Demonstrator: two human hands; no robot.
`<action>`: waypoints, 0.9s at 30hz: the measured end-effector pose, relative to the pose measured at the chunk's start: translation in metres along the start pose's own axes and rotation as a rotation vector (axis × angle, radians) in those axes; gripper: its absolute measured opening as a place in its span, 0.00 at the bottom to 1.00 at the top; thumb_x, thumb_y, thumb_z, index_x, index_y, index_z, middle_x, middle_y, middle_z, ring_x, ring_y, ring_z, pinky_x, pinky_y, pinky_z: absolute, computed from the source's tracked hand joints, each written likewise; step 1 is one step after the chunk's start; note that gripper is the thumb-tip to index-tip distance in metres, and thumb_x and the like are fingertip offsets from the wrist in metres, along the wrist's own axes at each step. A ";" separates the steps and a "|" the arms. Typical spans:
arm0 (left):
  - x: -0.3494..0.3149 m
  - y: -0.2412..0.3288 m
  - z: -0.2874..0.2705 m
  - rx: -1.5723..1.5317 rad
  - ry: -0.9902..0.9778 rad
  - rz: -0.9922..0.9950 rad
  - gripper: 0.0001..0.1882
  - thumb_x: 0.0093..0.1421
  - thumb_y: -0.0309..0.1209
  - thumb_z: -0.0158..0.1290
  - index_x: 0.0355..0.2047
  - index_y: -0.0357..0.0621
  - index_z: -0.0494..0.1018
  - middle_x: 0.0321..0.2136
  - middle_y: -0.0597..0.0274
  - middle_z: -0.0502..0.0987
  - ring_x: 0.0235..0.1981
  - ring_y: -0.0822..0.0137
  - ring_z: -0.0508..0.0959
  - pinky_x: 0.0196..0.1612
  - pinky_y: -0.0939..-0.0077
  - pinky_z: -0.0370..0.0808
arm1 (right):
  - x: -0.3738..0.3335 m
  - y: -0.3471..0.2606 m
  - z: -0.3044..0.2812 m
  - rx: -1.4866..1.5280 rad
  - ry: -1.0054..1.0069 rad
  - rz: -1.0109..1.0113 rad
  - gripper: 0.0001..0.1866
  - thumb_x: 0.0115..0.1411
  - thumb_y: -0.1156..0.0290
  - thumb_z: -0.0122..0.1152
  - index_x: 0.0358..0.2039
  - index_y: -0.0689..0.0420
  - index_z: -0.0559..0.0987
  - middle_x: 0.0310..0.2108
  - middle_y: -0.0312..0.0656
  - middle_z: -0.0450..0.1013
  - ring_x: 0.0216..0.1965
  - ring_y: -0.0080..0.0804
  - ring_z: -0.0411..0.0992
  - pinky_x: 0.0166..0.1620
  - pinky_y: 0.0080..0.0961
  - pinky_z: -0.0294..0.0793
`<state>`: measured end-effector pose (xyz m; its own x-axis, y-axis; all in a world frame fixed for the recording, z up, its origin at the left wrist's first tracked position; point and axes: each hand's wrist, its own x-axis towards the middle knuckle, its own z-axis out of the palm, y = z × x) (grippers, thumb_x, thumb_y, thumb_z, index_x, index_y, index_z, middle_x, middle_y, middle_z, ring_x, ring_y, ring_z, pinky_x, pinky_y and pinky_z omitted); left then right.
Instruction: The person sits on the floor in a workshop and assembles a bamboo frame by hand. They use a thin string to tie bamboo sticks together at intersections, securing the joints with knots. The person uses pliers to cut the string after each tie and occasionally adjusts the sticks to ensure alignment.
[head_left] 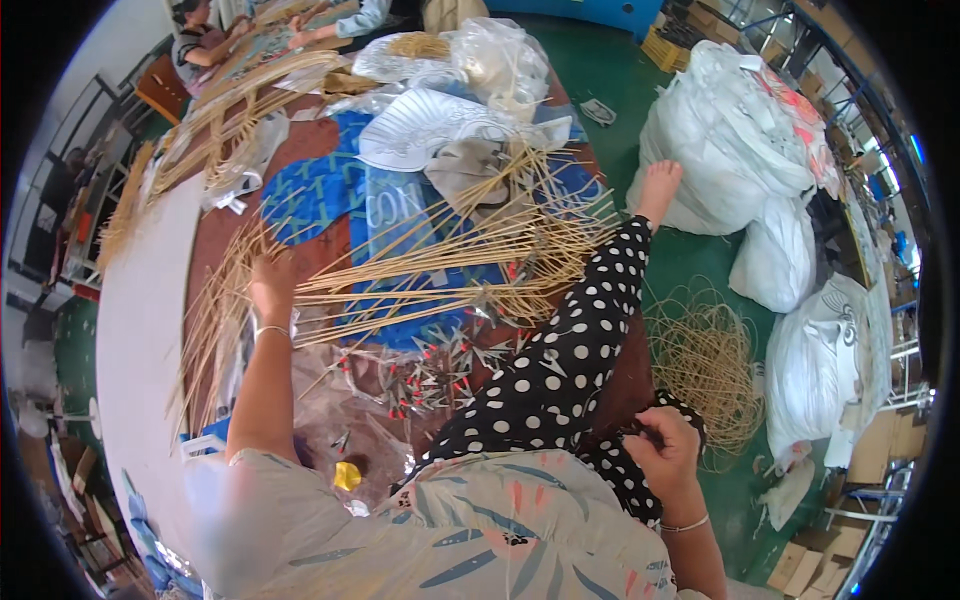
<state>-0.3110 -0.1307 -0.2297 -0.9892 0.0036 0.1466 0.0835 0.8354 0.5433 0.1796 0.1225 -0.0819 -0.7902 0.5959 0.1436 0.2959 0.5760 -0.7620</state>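
Observation:
My left hand (272, 285) is at the left part of the work surface, fingers closed around thin tan sticks (225, 290) that fan out below and beside it. A long bundle of similar sticks (430, 262) stretches rightward, its bent ends gathered near my outstretched leg. Beside my right knee, my right hand (668, 452) is curled inward against the dotted trousers (535, 385). Whatever its fingers may hold is hidden. Several small grey metal clips with red tips (440, 370) lie scattered in front of me, some attached near the bent stick ends.
Blue patterned cloth (385, 225) lies beneath the sticks, with printed white fan-shaped sheets (420, 130) beyond. A coil of thin cane (705, 370) sits on the green floor at right, near large stuffed white bags (720, 130). Another person (205, 45) works at the far left.

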 end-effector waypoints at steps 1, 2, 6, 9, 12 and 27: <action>-0.036 0.044 0.001 -0.196 -0.060 0.281 0.19 0.51 0.43 0.50 0.33 0.39 0.71 0.29 0.45 0.74 0.33 0.51 0.74 0.36 0.63 0.69 | -0.001 0.002 0.002 -0.003 0.000 0.025 0.14 0.39 0.77 0.64 0.29 0.61 0.73 0.24 0.40 0.69 0.19 0.25 0.66 0.23 0.17 0.66; -0.057 0.064 0.019 -0.235 -0.092 0.446 0.11 0.53 0.36 0.49 0.29 0.39 0.70 0.25 0.50 0.74 0.28 0.52 0.74 0.32 0.63 0.69 | 0.000 0.001 0.003 0.001 -0.027 0.032 0.14 0.39 0.76 0.64 0.29 0.61 0.73 0.24 0.40 0.68 0.19 0.25 0.66 0.23 0.18 0.66; -0.146 0.134 0.081 0.014 -0.378 1.018 0.02 0.45 0.28 0.50 0.19 0.43 0.70 0.20 0.54 0.71 0.25 0.55 0.72 0.30 0.61 0.68 | 0.004 0.001 0.010 0.016 -0.088 -0.008 0.15 0.39 0.75 0.65 0.29 0.61 0.72 0.24 0.41 0.69 0.18 0.26 0.67 0.22 0.19 0.66; -0.173 0.145 0.120 0.129 -0.369 1.137 0.02 0.42 0.27 0.51 0.15 0.45 0.71 0.19 0.57 0.70 0.25 0.56 0.72 0.30 0.62 0.69 | 0.002 0.003 0.010 0.005 -0.101 -0.068 0.15 0.39 0.75 0.65 0.29 0.62 0.72 0.25 0.42 0.70 0.18 0.28 0.68 0.22 0.20 0.67; -0.179 0.160 0.117 0.163 -0.431 1.090 0.03 0.45 0.28 0.49 0.18 0.44 0.70 0.22 0.56 0.71 0.28 0.57 0.73 0.33 0.64 0.70 | -0.009 0.017 0.005 -0.009 -0.080 -0.028 0.15 0.39 0.74 0.65 0.29 0.62 0.72 0.25 0.42 0.70 0.18 0.28 0.68 0.21 0.19 0.67; -0.131 0.194 0.135 0.395 -0.455 0.897 0.08 0.50 0.33 0.47 0.26 0.43 0.73 0.27 0.52 0.74 0.33 0.54 0.74 0.36 0.62 0.70 | -0.023 0.049 -0.008 0.095 0.027 0.054 0.14 0.39 0.75 0.65 0.28 0.64 0.73 0.25 0.43 0.70 0.18 0.27 0.69 0.22 0.19 0.69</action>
<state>-0.1813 0.1050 -0.2557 -0.5456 0.8380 -0.0071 0.8355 0.5445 0.0741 0.2172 0.1417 -0.1174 -0.7593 0.6401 0.1170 0.2840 0.4878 -0.8255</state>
